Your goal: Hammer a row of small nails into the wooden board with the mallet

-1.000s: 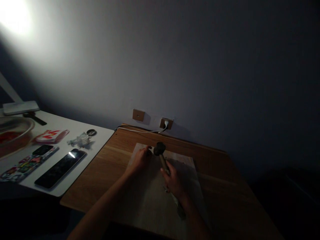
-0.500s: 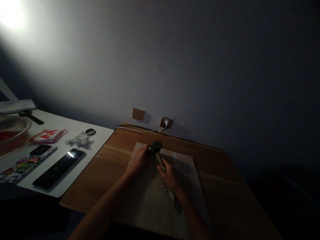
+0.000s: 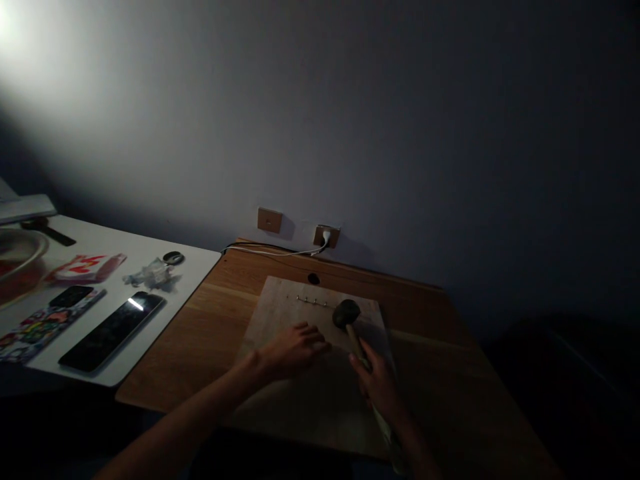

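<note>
My right hand (image 3: 379, 380) is wrapped round the handle of a hammer (image 3: 347, 313). The hammer's dark, bulky head is over the right part of a pale wooden board (image 3: 270, 313). A row of several small nails (image 3: 307, 300) stands along the board's far side, left of the hammer head. My left hand (image 3: 295, 350) is over the middle of the board, nearer to me than the nails. Its fingers are loosely bent with small gaps between them, and I see nothing in them.
The board lies on a brown wooden table (image 3: 200, 333) against the wall. Wall sockets (image 3: 327, 236) and cables are behind it. On a white table (image 3: 195, 267) to the left are a phone (image 3: 113, 332), crumpled plastic (image 3: 153, 273), a red-and-white packet (image 3: 85, 267) and a bowl (image 3: 37, 250).
The hammer and my right hand have moved right and towards me. My left hand has drawn back from beside the hammer head, and the row of nails now shows.
</note>
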`<state>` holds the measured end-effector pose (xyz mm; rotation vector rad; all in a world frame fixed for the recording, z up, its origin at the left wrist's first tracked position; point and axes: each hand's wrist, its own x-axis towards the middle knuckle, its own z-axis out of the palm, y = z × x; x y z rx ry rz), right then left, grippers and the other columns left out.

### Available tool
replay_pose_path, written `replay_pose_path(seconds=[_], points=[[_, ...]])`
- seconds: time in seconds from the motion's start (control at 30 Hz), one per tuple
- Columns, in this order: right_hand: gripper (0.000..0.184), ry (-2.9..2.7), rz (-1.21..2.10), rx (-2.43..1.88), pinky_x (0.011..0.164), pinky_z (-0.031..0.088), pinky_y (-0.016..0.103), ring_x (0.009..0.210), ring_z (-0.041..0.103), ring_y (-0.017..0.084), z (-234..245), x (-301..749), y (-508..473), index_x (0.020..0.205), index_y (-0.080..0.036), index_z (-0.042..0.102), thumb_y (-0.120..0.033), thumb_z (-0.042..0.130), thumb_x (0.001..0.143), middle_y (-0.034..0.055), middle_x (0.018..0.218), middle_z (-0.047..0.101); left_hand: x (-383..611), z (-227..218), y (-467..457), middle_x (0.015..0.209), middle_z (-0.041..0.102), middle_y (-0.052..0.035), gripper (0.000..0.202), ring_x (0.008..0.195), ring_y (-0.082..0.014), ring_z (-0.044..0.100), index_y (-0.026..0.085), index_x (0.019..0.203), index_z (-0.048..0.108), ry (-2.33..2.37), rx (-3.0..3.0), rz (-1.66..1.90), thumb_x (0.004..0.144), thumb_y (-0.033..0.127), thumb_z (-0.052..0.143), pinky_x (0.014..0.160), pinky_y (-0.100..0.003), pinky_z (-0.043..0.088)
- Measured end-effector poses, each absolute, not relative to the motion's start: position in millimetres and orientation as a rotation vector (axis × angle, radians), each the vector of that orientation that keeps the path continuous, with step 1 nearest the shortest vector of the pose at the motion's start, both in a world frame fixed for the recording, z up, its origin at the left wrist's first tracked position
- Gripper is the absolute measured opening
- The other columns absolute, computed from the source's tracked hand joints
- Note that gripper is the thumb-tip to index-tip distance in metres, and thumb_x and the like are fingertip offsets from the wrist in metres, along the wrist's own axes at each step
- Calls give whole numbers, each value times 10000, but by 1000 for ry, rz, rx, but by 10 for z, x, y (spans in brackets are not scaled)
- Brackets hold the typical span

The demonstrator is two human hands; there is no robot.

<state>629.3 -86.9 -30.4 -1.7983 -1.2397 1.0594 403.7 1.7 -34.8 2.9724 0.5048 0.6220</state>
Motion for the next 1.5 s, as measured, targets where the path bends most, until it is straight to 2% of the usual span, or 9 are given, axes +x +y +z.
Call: replay_pose_path(seconds=[0.1,0.17,0.23,0.33,0.4,0.5,0.63,0.87,1.5], points=[[852,-1231,1064,-1811,349,319,213,355,417,121,-381,6329,-906,1479,-36,459,-594,532,839,-95,462,441,4181,-300,-239,930,696,-87,164,883,-207,627,181,1091,639,357,3161,542,970,146,534,794,-342,458],[808,-1251,998,-1807,431,447,256,471,572,172,-444,6334,-905,1441,-53,517,-591,539,840,-18,570,595,4252,-308,-314,825,680,-70,136,802,-198,613,184,960,651,362,3210,522,980,153,520,753,-342,453],[735,-1277,859,-1780,682,578,350,822,717,266,-515,6341,-897,1364,-83,605,-581,566,825,114,891,748,4280,-317,-315,788,666,-62,143,778,-199,605,192,905,650,360,3205,530,978,164,531,742,-347,463],[652,-1290,732,-1751,1001,510,445,1240,610,340,-611,6360,-896,1269,-124,685,-575,594,807,181,1275,693,4226,-307,-189,842,673,-64,141,828,-207,615,205,1021,671,388,3101,569,952,150,560,779,-342,492],[652,-1272,756,-1762,944,541,442,1165,652,339,-645,6366,-909,1282,-133,682,-575,592,811,174,1229,713,4134,-295,-17,923,690,-65,211,874,-199,631,220,1083,681,547,2916,619,948,133,543,800,-318,507],[699,-1209,862,-1802,638,574,353,763,708,259,-637,6352,-942,1377,-130,613,-557,589,824,112,933,748,3949,-318,343,1013,721,-56,258,887,-167,665,223,1047,717,967,2425,837,946,122,502,795,-266,524],[779,-1138,1017,-1831,383,405,245,433,516,148,-541,6304,-976,1474,-112,496,-543,583,831,-25,615,583,3739,-450,785,912,753,-51,204,819,-173,687,176,969,742,1358,2059,1036,866,115,577,779,-263,526],[837,-1097,1073,-1786,341,331,210,379,423,119,-475,6261,-981,1525,-65,406,-532,564,849,-81,521,438,3662,-605,875,945,767,-45,270,838,-188,706,188,1001,749,1471,2076,937,844,99,548,753,-258,508],[756,-1116,1037,-1792,331,330,207,383,441,122,-535,6264,-991,1481,-94,471,-516,557,859,-83,518,449,3657,-543,799,955,722,-58,236,804,-175,661,190,947,723,1433,2147,907,832,89,544,776,-269,510]])
